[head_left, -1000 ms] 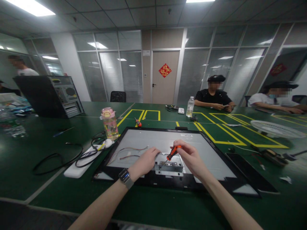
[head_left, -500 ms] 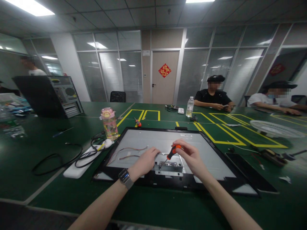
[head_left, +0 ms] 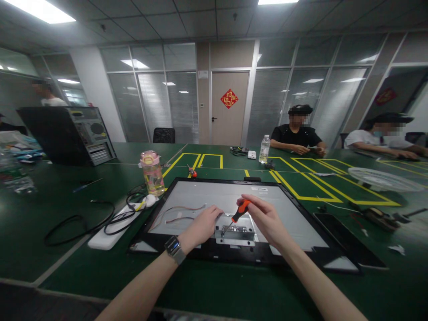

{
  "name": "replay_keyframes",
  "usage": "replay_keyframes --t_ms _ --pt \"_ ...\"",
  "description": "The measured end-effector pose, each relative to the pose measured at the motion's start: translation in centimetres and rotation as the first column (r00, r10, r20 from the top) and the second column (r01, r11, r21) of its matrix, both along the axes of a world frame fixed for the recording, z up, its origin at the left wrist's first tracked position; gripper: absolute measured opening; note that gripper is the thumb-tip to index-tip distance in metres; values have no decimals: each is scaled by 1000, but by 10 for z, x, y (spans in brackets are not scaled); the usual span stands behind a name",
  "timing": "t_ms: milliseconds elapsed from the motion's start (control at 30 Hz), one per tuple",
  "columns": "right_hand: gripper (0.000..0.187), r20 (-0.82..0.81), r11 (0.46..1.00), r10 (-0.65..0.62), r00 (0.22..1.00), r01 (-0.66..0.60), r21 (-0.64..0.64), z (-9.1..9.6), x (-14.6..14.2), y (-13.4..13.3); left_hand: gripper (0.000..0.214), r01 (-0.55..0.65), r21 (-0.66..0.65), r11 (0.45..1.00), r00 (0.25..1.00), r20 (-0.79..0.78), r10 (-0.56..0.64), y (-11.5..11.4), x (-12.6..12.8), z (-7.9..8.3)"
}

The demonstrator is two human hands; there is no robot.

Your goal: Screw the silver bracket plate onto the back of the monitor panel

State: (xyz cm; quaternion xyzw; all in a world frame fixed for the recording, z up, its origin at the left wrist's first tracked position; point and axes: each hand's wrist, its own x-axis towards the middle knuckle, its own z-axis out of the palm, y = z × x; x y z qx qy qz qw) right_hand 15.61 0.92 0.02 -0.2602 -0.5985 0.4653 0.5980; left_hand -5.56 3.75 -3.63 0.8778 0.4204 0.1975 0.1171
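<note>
A monitor panel point(head_left: 207, 196) in a black frame lies face down on the green table in front of me. A small metal board point(head_left: 236, 232) sits near its front edge. My right hand point(head_left: 264, 218) is closed round an orange-handled screwdriver point(head_left: 238, 215), whose tip rests on the left part of the metal board. My left hand point(head_left: 202, 226), with a watch on the wrist, rests on the panel just left of the board, fingers curled against its edge. Thin wires point(head_left: 177, 214) run across the panel to the left.
A pink bottle point(head_left: 153, 173), black cables point(head_left: 100, 218) and a white keyboard-like slab point(head_left: 113, 227) lie to the left. A computer case point(head_left: 72, 133) stands at far left. A white fan grille point(head_left: 384, 179), a water bottle point(head_left: 265, 149) and two seated people are across the table.
My right hand has turned slightly on the screwdriver handle; the tip stays on the board. A person at far left has shifted behind the computer case.
</note>
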Motion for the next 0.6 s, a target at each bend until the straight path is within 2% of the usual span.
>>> replay_keyframes --t_ms 133,333,467,600 --pt "30 4 1000 -12 1000 12 -21 1 -1 -1 48 10 13 1000 1000 5 -10 0 0 -1" --pt "22 24 999 -28 999 28 18 -2 0 0 49 2 8 1000 1000 1 -2 1 0 0" --pt "32 77 999 -48 996 48 8 -2 2 1 48 -10 -2 1000 1000 -2 10 -1 1 2" --pt "34 130 994 -99 987 91 65 2 2 -2 49 0 17 1000 1000 -6 0 1 0 -1"
